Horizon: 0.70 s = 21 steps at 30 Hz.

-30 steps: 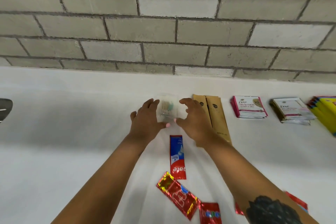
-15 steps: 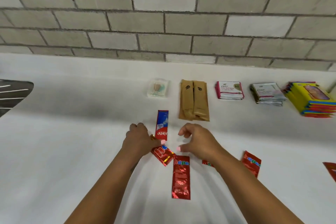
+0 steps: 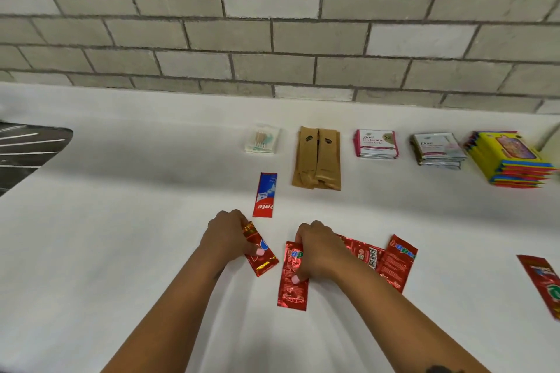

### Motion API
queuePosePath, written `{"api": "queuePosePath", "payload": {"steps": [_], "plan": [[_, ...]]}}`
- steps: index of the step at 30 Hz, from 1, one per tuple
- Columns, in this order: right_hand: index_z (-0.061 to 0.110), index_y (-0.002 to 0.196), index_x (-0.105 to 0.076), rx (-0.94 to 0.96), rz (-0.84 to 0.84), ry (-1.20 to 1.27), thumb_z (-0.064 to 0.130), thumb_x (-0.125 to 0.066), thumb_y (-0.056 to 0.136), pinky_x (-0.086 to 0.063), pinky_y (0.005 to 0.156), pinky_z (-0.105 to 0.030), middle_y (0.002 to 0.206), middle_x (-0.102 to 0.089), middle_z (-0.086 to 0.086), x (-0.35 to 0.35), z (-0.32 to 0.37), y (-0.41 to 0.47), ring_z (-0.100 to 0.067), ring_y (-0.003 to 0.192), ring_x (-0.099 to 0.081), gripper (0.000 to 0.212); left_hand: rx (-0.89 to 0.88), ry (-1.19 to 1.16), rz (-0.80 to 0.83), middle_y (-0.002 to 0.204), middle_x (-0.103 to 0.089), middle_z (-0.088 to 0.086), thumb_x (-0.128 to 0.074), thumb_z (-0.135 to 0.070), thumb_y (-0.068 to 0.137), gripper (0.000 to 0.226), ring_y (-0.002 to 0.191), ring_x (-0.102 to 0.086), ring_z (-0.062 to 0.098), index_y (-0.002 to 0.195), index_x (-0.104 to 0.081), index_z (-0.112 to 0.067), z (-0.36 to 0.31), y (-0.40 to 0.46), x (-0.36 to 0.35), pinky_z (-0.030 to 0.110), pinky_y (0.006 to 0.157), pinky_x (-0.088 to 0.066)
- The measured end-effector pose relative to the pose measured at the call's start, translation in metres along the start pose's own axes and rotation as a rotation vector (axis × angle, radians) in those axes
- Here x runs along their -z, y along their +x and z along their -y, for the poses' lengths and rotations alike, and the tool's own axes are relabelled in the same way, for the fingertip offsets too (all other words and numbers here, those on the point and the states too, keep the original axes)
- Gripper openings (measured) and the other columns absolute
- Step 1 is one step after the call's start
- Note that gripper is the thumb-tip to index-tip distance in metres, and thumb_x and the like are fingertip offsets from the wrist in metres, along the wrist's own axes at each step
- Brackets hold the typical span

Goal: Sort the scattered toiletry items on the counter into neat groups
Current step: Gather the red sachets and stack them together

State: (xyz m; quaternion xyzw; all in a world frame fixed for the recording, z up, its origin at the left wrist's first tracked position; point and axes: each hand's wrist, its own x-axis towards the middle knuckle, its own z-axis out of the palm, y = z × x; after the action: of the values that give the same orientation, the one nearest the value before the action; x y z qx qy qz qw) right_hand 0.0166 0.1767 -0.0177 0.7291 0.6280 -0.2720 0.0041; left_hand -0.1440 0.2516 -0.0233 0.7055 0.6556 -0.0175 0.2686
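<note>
My left hand (image 3: 228, 238) grips a red and gold foil sachet (image 3: 263, 260) lying tilted on the white counter (image 3: 121, 251). My right hand (image 3: 316, 251) pinches a longer red sachet (image 3: 291, 291), thumb on its face. Two more red sachets (image 3: 397, 260) lie just right of that hand, partly hidden by it. A red and blue toothpaste sachet (image 3: 264, 194) lies above my left hand. Another red sachet (image 3: 544, 281) sits at the right edge.
Along the back stand sorted groups: a clear cotton swab pack (image 3: 262, 139), two brown paper sleeves (image 3: 316, 159), two stacks of Dove sachets (image 3: 375, 144), (image 3: 438, 148), and a yellow stack (image 3: 512, 160). A metal sink (image 3: 27, 148) is at the left. A brick wall rises behind.
Both hands let go of the cotton swab pack at the back, drew toward me, and closed on two red sachets. The camera tilted down and right.
</note>
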Motion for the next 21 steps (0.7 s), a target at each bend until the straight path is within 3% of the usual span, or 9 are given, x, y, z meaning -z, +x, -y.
{"api": "queuePosePath", "payload": {"steps": [3, 7, 12, 17, 19, 21], "plan": [[0.018, 0.120, -0.049, 0.009, 0.009, 0.058, 0.031, -0.084, 0.064, -0.047, 0.090, -0.031, 0.120, -0.049, -0.004, 0.001, -0.004, -0.002, -0.020, 0.108, -0.052, 0.067, -0.103, 0.004, 0.019, 0.125, -0.052, 0.003, -0.084, -0.032, 0.065, 0.068, 0.114, -0.055, 0.019, 0.124, -0.050, -0.022, 0.002, -0.004, 0.000, 0.032, 0.096, -0.048], [0.023, 0.097, -0.051, 0.045, -0.014, 0.272, 0.019, -0.081, 0.070, -0.047, 0.075, -0.024, 0.107, -0.059, 0.003, 0.009, -0.010, -0.001, -0.013, 0.093, -0.055, 0.040, -0.243, 0.007, 0.056, 0.131, -0.047, 0.000, -0.082, -0.028, 0.069, 0.070, 0.120, -0.050, 0.019, 0.131, -0.050, -0.027, 0.000, -0.010, -0.003, 0.034, 0.102, -0.045], [0.027, 0.079, -0.051, 0.100, -0.015, 0.502, 0.014, -0.080, 0.072, -0.057, 0.082, -0.037, 0.101, -0.066, -0.001, 0.017, -0.006, 0.009, -0.017, 0.092, -0.065, 0.032, -0.312, -0.065, 0.065, 0.130, -0.048, 0.001, -0.083, -0.021, 0.067, 0.073, 0.108, -0.055, 0.016, 0.133, -0.051, -0.024, -0.004, -0.012, -0.007, 0.033, 0.097, -0.049], [0.027, 0.087, -0.054, 0.092, -0.054, 0.440, 0.013, -0.081, 0.069, -0.056, 0.084, -0.036, 0.108, -0.063, -0.001, 0.012, 0.006, 0.024, -0.018, 0.098, -0.062, 0.035, -0.349, -0.121, 0.036, 0.128, -0.050, 0.002, -0.077, -0.016, 0.074, 0.062, 0.090, -0.053, 0.007, 0.131, -0.053, -0.021, -0.001, -0.011, -0.010, 0.022, 0.088, -0.047], [0.025, 0.095, -0.056, 0.078, -0.078, 0.385, 0.014, -0.081, 0.069, -0.054, 0.083, -0.032, 0.114, -0.062, 0.000, 0.007, 0.009, 0.028, -0.016, 0.100, -0.059, 0.038, -0.356, -0.135, 0.037, 0.129, -0.050, 0.002, -0.073, -0.015, 0.078, 0.057, 0.093, -0.054, 0.008, 0.131, -0.053, -0.021, 0.000, -0.010, -0.010, 0.020, 0.088, -0.046], [0.023, 0.101, -0.057, 0.065, -0.103, 0.337, 0.016, -0.081, 0.069, -0.051, 0.080, -0.026, 0.116, -0.062, 0.001, 0.004, 0.011, 0.030, -0.013, 0.098, -0.057, 0.040, -0.345, -0.136, 0.035, 0.134, -0.047, 0.003, -0.064, -0.015, 0.086, 0.048, 0.109, -0.055, 0.015, 0.133, -0.052, -0.020, 0.000, -0.009, -0.011, 0.026, 0.097, -0.045]]}}
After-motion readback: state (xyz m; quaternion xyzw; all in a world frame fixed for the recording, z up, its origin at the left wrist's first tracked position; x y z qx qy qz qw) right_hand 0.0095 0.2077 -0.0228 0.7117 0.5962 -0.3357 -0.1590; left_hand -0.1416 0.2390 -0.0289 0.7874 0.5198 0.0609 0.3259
